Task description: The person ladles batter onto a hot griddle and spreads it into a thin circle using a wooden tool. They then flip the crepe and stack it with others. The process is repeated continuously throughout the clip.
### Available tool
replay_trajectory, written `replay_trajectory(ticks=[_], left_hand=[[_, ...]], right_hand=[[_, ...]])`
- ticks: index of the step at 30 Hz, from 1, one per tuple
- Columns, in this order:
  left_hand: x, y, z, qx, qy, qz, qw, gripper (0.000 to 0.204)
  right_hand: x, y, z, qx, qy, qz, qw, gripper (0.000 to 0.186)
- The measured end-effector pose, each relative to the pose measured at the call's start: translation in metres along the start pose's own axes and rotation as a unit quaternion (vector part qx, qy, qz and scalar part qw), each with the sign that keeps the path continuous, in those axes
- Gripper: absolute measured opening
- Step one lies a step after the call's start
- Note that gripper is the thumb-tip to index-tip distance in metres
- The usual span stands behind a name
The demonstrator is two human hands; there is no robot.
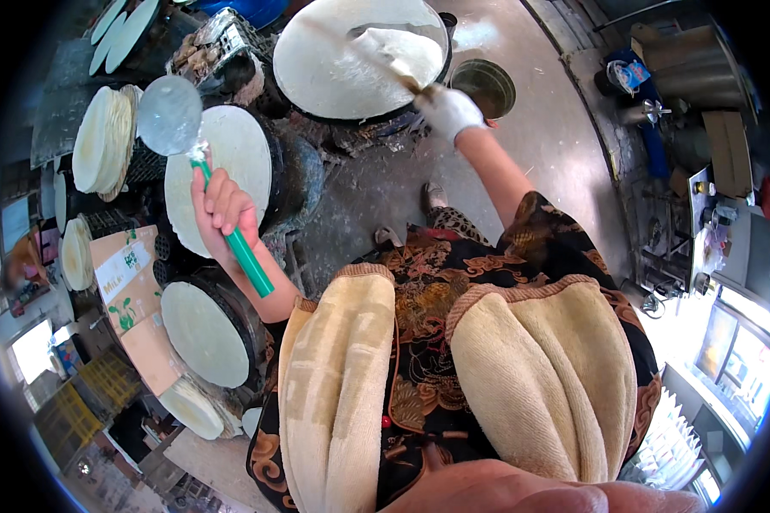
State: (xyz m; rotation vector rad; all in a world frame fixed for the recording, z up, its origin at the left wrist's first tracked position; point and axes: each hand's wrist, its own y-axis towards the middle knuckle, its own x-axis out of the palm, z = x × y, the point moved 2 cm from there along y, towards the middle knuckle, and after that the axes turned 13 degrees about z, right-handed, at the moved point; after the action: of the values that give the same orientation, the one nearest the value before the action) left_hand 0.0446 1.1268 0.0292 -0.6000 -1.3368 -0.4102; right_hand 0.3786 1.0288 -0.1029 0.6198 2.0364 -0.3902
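My left hand [224,209] is wrapped round the green handle of a ladle [169,115]. Its round, greyish head is raised beside a round griddle [218,175] with a pale surface. My right hand [447,113], in a white glove, is closed on a long, thin stick-like tool [383,68], smeared by motion. That tool reaches across the largest griddle [312,64] at the top of the view. A white sheet covers this griddle, and a raised, folded part [415,53] shows at its right.
A dark bucket [485,90] stands right of the large griddle. Another pale griddle [204,335] lies lower left. Stacks of thin round sheets [98,141] and a cardboard box [128,282] are on the left. Shelves and a side table [701,222] line the right.
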Motion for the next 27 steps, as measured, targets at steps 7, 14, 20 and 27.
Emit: replay_trajectory(ticks=[7,14,20,27], left_hand=[[-0.005,0.008,0.005,0.047,0.058,0.006,0.997,0.041],[0.004,0.026,-0.03,0.004,0.05,0.02,0.999,0.042],[-0.002,0.026,-0.022,0.028,0.074,0.028,0.996,0.039],[0.006,0.041,-0.043,0.02,0.072,0.018,0.997,0.039]], right_hand=[[-0.008,-0.016,0.058,0.04,-0.072,0.008,0.997,0.036],[-0.025,0.039,0.042,-0.068,-0.016,0.036,0.997,0.038],[-0.018,0.006,0.098,0.02,-0.068,0.033,0.997,0.036],[-0.028,0.072,0.083,-0.081,-0.022,0.055,0.995,0.033]])
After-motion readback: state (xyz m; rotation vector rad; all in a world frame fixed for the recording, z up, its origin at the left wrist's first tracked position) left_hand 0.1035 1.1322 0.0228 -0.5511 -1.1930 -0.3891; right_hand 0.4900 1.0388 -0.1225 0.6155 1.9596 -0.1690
